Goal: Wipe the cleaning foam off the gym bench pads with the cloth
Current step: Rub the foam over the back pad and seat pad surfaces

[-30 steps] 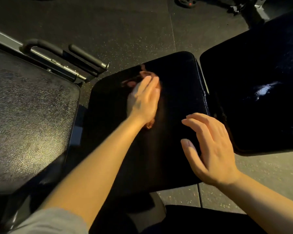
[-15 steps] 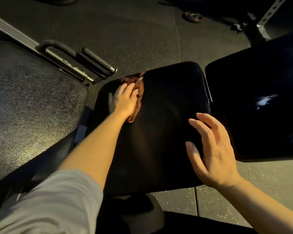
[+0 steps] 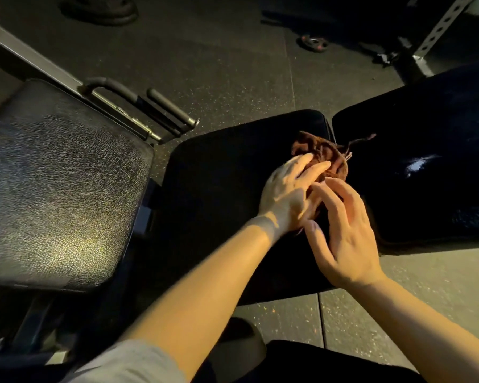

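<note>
Left hand (image 3: 288, 192) presses bunched cloth (image 3: 325, 154) on seat pad (image 3: 221, 172), frayed strand trailing right

seat pad (image 3: 219, 189): brown cloth (image 3: 327, 156) at far right edge | back pad (image 3: 426, 189): white foam streak (image 3: 418, 164)

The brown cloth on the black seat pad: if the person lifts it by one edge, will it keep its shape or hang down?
The cloth will probably hang limp: it lies crumpled in soft folds under the left hand, with loose threads trailing from its edge. It seems light, since flat fingers alone press it on the seat pad. Pushed, it would likely bunch up rather than slide flat.
</note>
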`<act>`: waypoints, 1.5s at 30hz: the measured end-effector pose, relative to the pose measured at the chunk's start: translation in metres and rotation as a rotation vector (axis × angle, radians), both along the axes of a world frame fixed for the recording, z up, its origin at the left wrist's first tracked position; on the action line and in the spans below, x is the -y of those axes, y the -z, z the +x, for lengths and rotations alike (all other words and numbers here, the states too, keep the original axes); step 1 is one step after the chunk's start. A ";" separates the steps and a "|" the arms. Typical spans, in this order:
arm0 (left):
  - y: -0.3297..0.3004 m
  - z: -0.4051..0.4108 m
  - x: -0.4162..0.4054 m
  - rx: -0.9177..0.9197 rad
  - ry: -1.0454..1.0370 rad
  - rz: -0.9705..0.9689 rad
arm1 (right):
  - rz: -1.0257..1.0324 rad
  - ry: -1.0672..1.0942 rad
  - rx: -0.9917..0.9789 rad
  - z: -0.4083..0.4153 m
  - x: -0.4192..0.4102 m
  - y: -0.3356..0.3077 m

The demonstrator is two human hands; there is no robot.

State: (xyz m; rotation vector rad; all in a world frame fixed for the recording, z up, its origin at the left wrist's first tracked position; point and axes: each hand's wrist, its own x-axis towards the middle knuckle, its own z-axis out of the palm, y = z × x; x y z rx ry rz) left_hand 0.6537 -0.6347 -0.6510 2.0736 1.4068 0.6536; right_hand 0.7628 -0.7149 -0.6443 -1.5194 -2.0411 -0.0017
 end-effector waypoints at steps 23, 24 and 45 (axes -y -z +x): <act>0.019 -0.014 0.071 0.175 -0.134 -0.140 | 0.040 0.102 0.005 -0.004 0.004 0.004; 0.014 -0.003 0.066 0.224 -0.072 -0.147 | 0.050 0.105 -0.010 -0.004 0.004 0.003; 0.063 -0.050 0.120 0.064 -0.646 -0.174 | 0.063 -0.039 -0.296 0.005 0.008 0.009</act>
